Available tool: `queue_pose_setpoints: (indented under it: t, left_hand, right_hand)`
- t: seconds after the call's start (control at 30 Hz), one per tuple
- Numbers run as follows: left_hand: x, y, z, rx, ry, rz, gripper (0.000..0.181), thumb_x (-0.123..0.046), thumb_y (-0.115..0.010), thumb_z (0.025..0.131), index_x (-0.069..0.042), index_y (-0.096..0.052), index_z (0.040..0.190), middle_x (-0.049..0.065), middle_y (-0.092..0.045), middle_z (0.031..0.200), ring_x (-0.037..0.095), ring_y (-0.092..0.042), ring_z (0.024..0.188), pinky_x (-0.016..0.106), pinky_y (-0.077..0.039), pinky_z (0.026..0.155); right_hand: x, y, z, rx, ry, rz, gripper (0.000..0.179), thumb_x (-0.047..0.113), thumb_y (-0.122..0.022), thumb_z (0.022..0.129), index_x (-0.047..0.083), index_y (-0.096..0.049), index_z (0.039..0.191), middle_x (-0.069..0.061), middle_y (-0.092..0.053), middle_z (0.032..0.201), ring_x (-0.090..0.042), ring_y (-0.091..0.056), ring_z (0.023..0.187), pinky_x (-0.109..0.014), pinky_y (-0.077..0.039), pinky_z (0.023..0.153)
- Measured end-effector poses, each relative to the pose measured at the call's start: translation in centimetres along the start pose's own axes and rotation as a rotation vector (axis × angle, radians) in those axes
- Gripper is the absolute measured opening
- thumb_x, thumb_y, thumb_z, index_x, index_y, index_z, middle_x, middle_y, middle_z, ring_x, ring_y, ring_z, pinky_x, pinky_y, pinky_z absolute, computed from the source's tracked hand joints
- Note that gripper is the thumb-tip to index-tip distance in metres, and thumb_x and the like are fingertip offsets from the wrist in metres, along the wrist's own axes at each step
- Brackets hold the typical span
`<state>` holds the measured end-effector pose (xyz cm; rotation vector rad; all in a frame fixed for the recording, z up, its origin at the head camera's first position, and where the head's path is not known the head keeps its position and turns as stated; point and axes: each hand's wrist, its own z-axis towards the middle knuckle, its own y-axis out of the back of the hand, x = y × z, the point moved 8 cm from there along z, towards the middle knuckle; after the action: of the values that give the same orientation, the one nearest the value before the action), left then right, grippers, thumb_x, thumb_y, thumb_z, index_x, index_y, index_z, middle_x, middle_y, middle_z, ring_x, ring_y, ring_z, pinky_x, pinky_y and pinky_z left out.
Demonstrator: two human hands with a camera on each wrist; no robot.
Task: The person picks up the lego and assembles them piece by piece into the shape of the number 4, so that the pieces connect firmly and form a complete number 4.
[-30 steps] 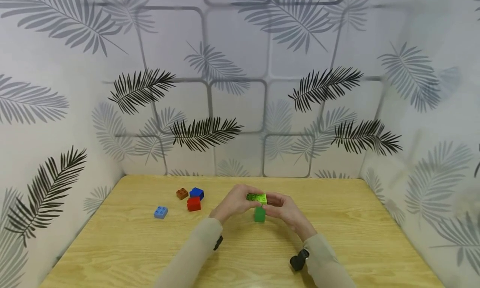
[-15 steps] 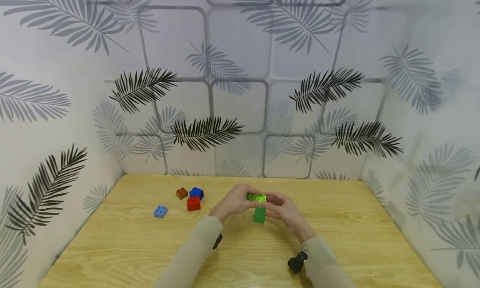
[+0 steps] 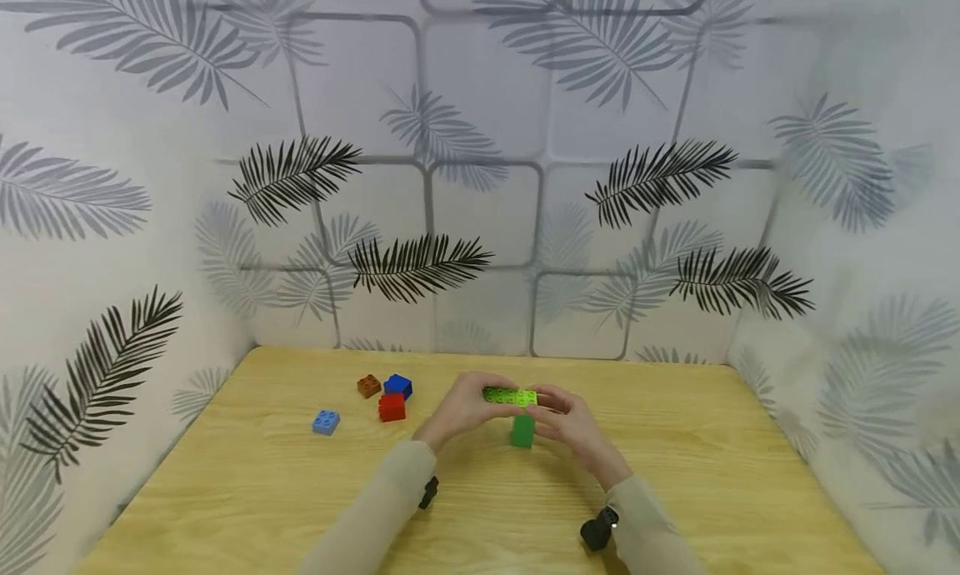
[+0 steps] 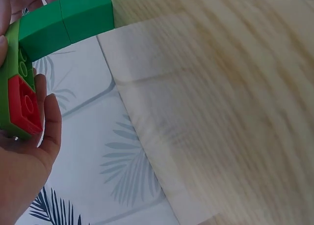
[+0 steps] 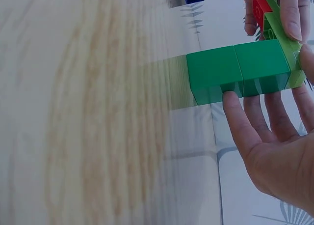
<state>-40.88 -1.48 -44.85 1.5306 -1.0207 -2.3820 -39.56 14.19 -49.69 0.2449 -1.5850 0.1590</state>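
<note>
Both hands are on one toy-brick build. A long lime-green brick (image 3: 510,397) lies across its top, studs up. Two green bricks (image 5: 216,70) are stacked beneath its right end and reach down to the table. On the underside of its left part sits a red brick (image 4: 24,107), hidden in the head view. My left hand (image 3: 463,407) pinches the lime-green brick's left part between thumb and fingers. My right hand (image 3: 572,425) grips its right end, thumb in front and fingers behind, one fingertip against the lower green brick.
On the table (image 3: 247,492) to the left lie a light blue brick (image 3: 326,422), a brown brick (image 3: 368,386), a blue brick (image 3: 399,386) and another red brick (image 3: 392,407). A leaf-patterned wall (image 3: 480,308) stands behind the table.
My left hand has shifted a little left along the lime-green brick, so more of its studs show. The right hand keeps its place at the right end. The head view has turned slightly.
</note>
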Motion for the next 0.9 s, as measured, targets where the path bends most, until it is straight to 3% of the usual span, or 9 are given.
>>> queue_pose_setpoints:
  t: [0.17,0.47,0.63,0.9]
  left_hand:
    - [0.5,0.1,-0.2,-0.025,-0.004,-0.021,0.044,-0.041,-0.077,0.083,-0.016,-0.072,0.119,-0.004,-0.070,0.116,0.010,-0.064,0.098,0.028,-0.054,0.084]
    - [2.4,3.6,-2.3,-0.116,0.054,-0.033,0.038,-0.040,-0.078,0.082,-0.021,-0.074,0.114,-0.005,-0.071,0.108,0.013,-0.063,0.095,0.027,-0.055,0.078]
    - [3.2,4.9,-3.2,-0.128,0.079,-0.072,0.038,-0.041,-0.079,0.082,-0.018,-0.074,0.113,-0.005,-0.071,0.104,0.015,-0.064,0.093,0.030,-0.055,0.078]
    - [5.2,6.3,-4.0,-0.166,0.141,-0.056,0.018,-0.037,-0.064,0.095,-0.029,-0.074,0.108,-0.005,-0.072,0.108,0.014,-0.064,0.096,0.033,-0.053,0.078]
  right_hand:
    - [0.2,0.5,-0.5,-0.009,-0.014,-0.009,0.056,0.026,-0.066,0.095,0.005,-0.048,0.144,-0.022,-0.048,0.143,-0.027,-0.059,0.120,-0.048,-0.050,0.099]
    - [0.3,-0.3,0.3,0.004,-0.030,0.002,0.055,0.027,-0.069,0.093,0.010,-0.052,0.142,-0.017,-0.050,0.143,-0.024,-0.060,0.119,-0.046,-0.050,0.099]
    - [0.3,-0.4,0.3,0.000,-0.032,-0.001,0.054,0.027,-0.069,0.093,0.010,-0.052,0.141,-0.017,-0.052,0.141,-0.022,-0.060,0.117,-0.045,-0.051,0.098]
    - [-0.2,-0.1,-0.2,0.012,-0.035,0.012,0.056,0.028,-0.069,0.092,0.008,-0.052,0.141,-0.018,-0.051,0.142,-0.019,-0.061,0.115,-0.043,-0.052,0.097]
